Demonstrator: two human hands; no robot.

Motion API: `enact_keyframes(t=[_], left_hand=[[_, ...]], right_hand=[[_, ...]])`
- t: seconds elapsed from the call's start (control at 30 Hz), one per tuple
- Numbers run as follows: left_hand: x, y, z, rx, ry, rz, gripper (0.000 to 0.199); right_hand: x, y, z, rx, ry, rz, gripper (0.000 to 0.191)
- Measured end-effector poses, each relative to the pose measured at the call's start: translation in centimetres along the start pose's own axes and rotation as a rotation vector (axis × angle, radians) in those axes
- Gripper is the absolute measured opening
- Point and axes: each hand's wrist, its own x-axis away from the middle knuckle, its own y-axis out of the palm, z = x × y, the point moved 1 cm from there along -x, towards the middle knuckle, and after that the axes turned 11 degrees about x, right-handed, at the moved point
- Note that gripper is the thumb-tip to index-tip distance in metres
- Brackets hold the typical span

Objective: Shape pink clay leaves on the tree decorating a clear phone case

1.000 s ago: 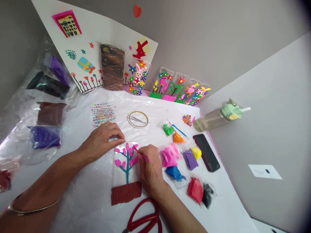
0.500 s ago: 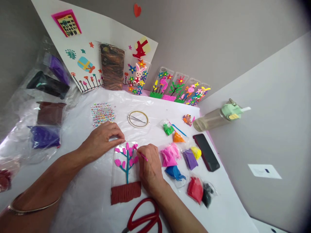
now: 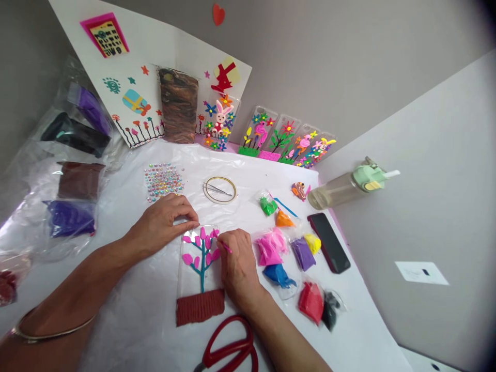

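Observation:
A clear phone case (image 3: 188, 281) lies on the white table cover, bearing a teal stem, pink petals (image 3: 187, 259) and a ribbed brown clay base (image 3: 200, 307). My left hand (image 3: 166, 222) pinches the case's top left corner between thumb and fingers. At the case's upper right edge, my right hand (image 3: 239, 261) is closed on a thin pink tool (image 3: 226, 247), its tip by the upper right petals and partly hidden by the fingers. Red-handled scissors (image 3: 230, 349) lie just below the case, beside my right wrist.
Bagged clay, such as a pink pack (image 3: 270, 249), lies to the right, with a phone (image 3: 329, 243) and a bottle (image 3: 336, 192) beyond. Gems (image 3: 163, 182) and a ring with tweezers (image 3: 219, 190) lie behind my hands. Decorated cases (image 3: 258, 132) stand at the back.
My right hand has shifted very slightly left with the pink tool. My left hand keeps its place at the case's corner.

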Motion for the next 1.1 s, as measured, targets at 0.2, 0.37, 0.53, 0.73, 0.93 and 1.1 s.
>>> enact_keyframes(t=[0.2, 0.37, 0.53, 0.73, 0.93, 1.1], left_hand=[[-0.05, -0.02, 0.00, -0.003, -0.002, -0.002, 0.026], [-0.04, -0.03, -0.01, -0.001, -0.003, -0.001, 0.024], [-0.03, 0.00, -0.10, 0.000, 0.000, -0.002, 0.023], [-0.06, -0.04, -0.09, -0.003, -0.002, -0.005, 0.024], [-0.07, -0.07, -0.08, -0.005, -0.004, -0.008, 0.029], [-0.03, 0.00, -0.20, -0.002, -0.002, -0.005, 0.028]], right_hand=[[0.04, 0.03, 0.05, -0.001, 0.014, 0.009, 0.021], [0.00, 0.07, 0.12, 0.009, 0.010, 0.005, 0.021], [0.04, 0.15, 0.24, 0.010, 0.019, 0.025, 0.020], [-0.10, 0.03, 0.28, 0.012, 0.035, 0.036, 0.019], [-0.09, 0.03, 0.32, 0.008, 0.037, 0.047, 0.019], [-0.02, 0.18, 0.65, -0.020, 0.099, 0.053, 0.019]])
